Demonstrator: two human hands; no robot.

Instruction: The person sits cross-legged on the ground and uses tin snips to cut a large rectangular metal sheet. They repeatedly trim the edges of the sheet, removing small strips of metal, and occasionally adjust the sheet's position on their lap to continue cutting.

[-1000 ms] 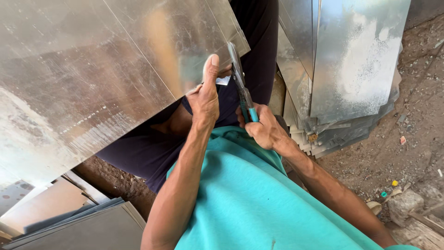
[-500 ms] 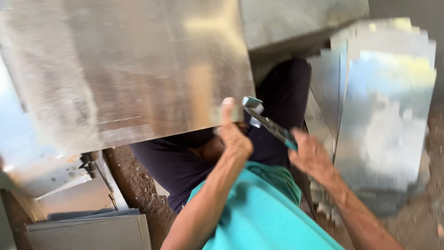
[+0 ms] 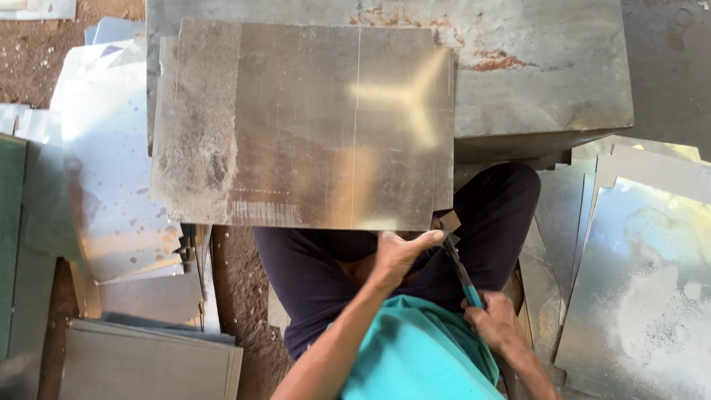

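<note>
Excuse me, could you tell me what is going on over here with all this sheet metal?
A seated person is working on a flat metal sheet laid over their lap. The left hand grips the sheet's near edge, while the right hand holds teal-handled snips whose blades meet the sheet's near right corner, where a small flap of metal is bent up. Stacks of other sheets lie on the dirt ground on both sides.

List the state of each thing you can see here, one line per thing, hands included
Metal sheet: lying flat, near edge gripped, small corner piece bent away.
Tin snips: blades at the sheet's near right corner.
Left hand: pinching the sheet's near edge.
Right hand: closed around the snips' teal handles.
Sheet stacks: loosely piled on both sides.
</note>
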